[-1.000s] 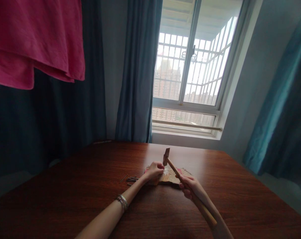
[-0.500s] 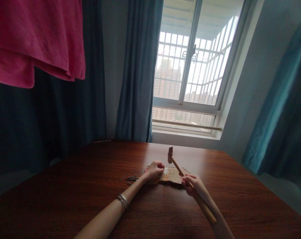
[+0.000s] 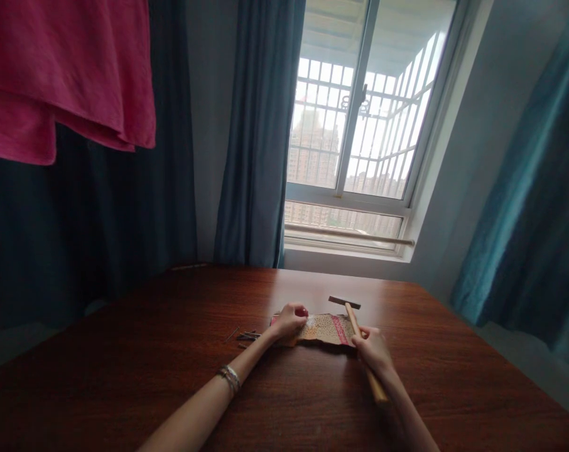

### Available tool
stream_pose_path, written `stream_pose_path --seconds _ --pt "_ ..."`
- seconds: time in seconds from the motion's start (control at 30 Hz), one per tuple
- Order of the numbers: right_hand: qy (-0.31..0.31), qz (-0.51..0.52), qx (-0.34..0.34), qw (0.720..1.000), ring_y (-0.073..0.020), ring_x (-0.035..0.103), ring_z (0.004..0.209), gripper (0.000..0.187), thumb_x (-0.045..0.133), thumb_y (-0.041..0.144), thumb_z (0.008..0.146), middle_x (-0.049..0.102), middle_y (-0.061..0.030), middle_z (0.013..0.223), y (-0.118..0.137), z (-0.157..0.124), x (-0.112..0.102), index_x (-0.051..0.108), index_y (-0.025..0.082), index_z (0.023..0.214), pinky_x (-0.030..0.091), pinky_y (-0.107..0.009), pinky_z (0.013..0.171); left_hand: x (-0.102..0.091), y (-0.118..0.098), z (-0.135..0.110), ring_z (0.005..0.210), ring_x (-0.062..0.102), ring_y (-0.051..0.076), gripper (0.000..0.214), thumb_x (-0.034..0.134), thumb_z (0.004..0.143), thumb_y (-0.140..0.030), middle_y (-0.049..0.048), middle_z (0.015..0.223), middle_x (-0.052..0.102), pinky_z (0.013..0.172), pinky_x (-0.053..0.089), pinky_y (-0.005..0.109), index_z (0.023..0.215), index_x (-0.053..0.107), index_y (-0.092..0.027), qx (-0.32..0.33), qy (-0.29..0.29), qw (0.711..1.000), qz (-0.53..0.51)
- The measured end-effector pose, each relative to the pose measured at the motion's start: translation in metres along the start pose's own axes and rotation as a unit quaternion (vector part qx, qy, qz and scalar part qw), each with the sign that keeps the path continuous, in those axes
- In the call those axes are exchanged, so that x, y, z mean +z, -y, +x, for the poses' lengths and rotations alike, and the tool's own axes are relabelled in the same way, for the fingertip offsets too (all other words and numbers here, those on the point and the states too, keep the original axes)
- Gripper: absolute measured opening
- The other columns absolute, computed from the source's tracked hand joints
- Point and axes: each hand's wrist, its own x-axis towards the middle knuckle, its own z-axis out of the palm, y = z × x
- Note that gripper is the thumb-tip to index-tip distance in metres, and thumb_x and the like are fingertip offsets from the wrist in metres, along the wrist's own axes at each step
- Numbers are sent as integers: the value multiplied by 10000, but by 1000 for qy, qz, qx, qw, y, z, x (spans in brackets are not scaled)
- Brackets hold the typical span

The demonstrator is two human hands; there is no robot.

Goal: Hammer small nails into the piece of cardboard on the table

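Observation:
A small wooden board point(image 3: 325, 328) dotted with holes and edged in pink lies on the brown table point(image 3: 171, 376). My left hand point(image 3: 289, 320) rests on the board's left end with fingers curled, pinching something too small to make out. My right hand point(image 3: 373, 349) is closed round the wooden handle of a hammer point(image 3: 353, 317). The hammer lies low over the board's right end, its dark metal head point(image 3: 344, 302) just past the far edge. A bracelet point(image 3: 230, 378) sits on my left wrist.
Several loose nails point(image 3: 247, 337) lie on the table just left of the board. Behind the table are a barred window point(image 3: 355, 125), blue curtains point(image 3: 260, 138) at both sides, and a pink cloth point(image 3: 63, 69) hanging at the upper left.
The hammer, raised with its head above the board earlier, has come down and swung right to lie nearly flat by the board's right end. My left hand has stayed on the board.

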Motion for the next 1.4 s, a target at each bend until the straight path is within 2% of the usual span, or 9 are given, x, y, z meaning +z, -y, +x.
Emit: stream_pose_path --seconds 0.27,0.43,0.67,0.93,1.13,1.4 --pt "-28 -47 28 998 -169 594 561 321 490 284 635 640 -43 574 -24 12 -6 701 150 835 384 -216 526 -3 -6 -3 706 579 130 210 522 612 -174 6 726 658 623 413 190 773 652 -138 -6 5 1000 2" --pt "-15 -40 52 998 -175 594 551 299 468 282 638 631 -35 537 -36 16 -12 699 158 783 388 -220 522 -4 -8 -3 707 578 130 200 533 614 -172 10 723 655 624 414 188 770 653 -136 1 3 1000 3" --pt "-28 -98 37 994 -210 614 666 281 487 293 641 669 -78 653 -44 20 -16 701 158 763 389 -240 569 -4 -8 -3 709 580 147 191 544 616 -186 19 728 655 630 421 206 766 653 -138 -4 1 1000 2" --pt "-13 -163 39 986 -268 626 837 329 500 331 674 694 -129 829 -49 22 -18 699 169 879 413 -269 652 -4 -11 -4 709 575 146 206 552 618 -187 20 733 660 630 410 207 782 666 -139 -14 -1 1000 21" --pt "-11 -210 70 975 -279 624 874 349 474 327 711 686 -146 875 -52 19 -16 682 174 946 427 -299 680 -5 -11 -3 707 577 142 218 582 649 -261 31 746 662 631 411 208 803 665 -131 -8 2 1000 7" --pt "-29 -261 54 963 -265 607 896 329 464 269 721 640 -170 922 -53 20 -11 678 144 938 434 -296 722 -3 -13 -4 708 580 145 368 608 668 -398 43 757 649 621 432 219 903 638 -116 -6 6 999 -32"
